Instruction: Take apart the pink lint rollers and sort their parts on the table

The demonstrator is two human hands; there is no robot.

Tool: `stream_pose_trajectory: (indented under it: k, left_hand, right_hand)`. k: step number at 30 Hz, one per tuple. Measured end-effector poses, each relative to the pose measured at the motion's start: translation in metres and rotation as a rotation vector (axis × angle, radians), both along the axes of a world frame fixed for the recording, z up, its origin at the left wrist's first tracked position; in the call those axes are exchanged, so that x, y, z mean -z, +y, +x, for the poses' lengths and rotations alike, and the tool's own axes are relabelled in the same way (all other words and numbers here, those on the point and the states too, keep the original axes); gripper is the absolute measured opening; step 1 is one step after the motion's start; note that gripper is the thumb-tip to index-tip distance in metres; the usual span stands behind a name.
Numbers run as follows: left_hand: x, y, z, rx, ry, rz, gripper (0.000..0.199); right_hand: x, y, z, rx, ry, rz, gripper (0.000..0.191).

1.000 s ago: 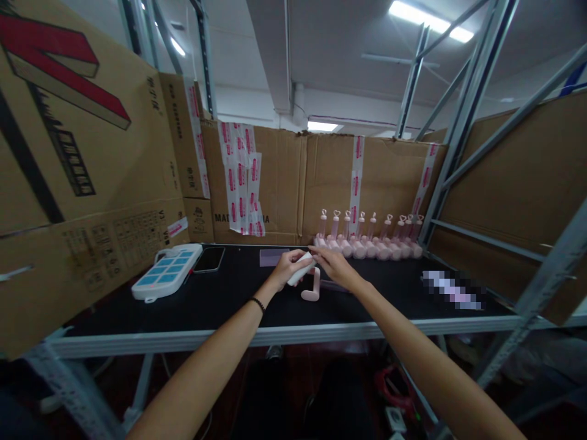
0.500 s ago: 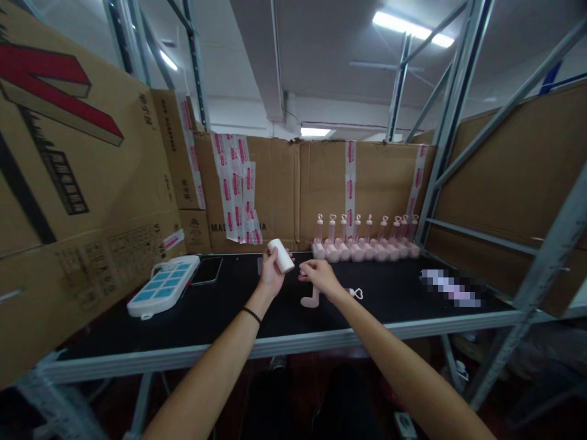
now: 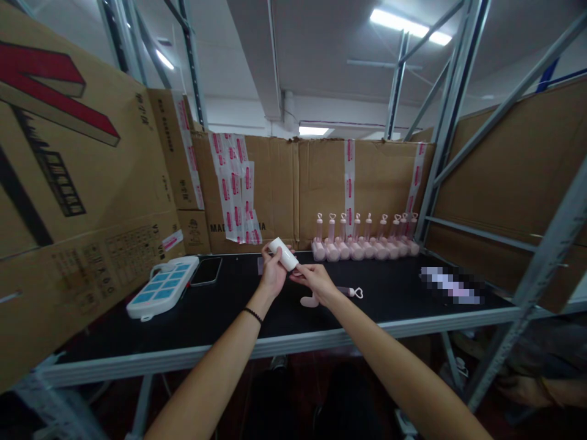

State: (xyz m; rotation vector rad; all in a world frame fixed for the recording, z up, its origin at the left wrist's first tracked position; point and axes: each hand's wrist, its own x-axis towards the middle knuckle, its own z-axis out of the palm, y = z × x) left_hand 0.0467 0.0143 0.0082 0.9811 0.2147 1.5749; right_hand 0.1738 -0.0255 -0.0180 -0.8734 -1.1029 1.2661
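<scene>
A plain white cylinder (image 3: 284, 254) lies tilted in my left hand (image 3: 274, 271), whose fingers are wrapped round it. At the cylinder's lower right end, my right hand (image 3: 316, 282) has its fingertips pinched together; whatever sits between them is too small to name. Below my right hand, a flat pale pink piece (image 3: 309, 301) with a rounded end rests on the black tabletop, partly covered by the hand. Just right of that hand lies a clear tube with a pink heart-shaped loop (image 3: 358, 293) at its end.
A row of several pink items with upright tubes (image 3: 367, 248) stands along the back cardboard wall (image 3: 284, 183). To the left are a white case with blue panels (image 3: 166, 282) and a phone (image 3: 206, 271). A metal rail (image 3: 293, 346) edges the front. Another person's hand (image 3: 525, 391) shows lower right.
My right hand has moved slightly left and up, bringing its fingertips to the end of the white cylinder. More of the heart-loop tube shows. Another person's hand has appeared lower right.
</scene>
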Motion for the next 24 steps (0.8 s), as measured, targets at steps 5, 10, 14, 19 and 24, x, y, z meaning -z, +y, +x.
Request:
stream_pose_trajectory:
  k: [5, 10, 14, 19, 24]
  left_hand:
    - [-0.001, 0.0, -0.001, 0.008, -0.003, -0.005, 0.048]
    - [-0.001, 0.001, -0.001, 0.008, -0.008, -0.012, 0.048]
    - [-0.002, 0.0, -0.001, 0.002, -0.017, -0.02, 0.045]
    - [-0.004, 0.0, -0.001, -0.008, -0.027, -0.031, 0.044]
    - [-0.005, 0.001, -0.001, -0.018, -0.025, -0.034, 0.041]
  right_hand:
    - [-0.001, 0.0, 0.0, -0.004, 0.05, -0.016, 0.035]
    - [-0.001, -0.001, -0.001, -0.012, 0.09, -0.017, 0.035]
    - [-0.005, 0.001, -0.003, -0.036, 0.111, -0.02, 0.036]
    - [-0.012, 0.003, -0.006, -0.066, 0.139, -0.003, 0.035]
    - [-0.017, 0.001, -0.009, -0.062, 0.164, 0.012, 0.035]
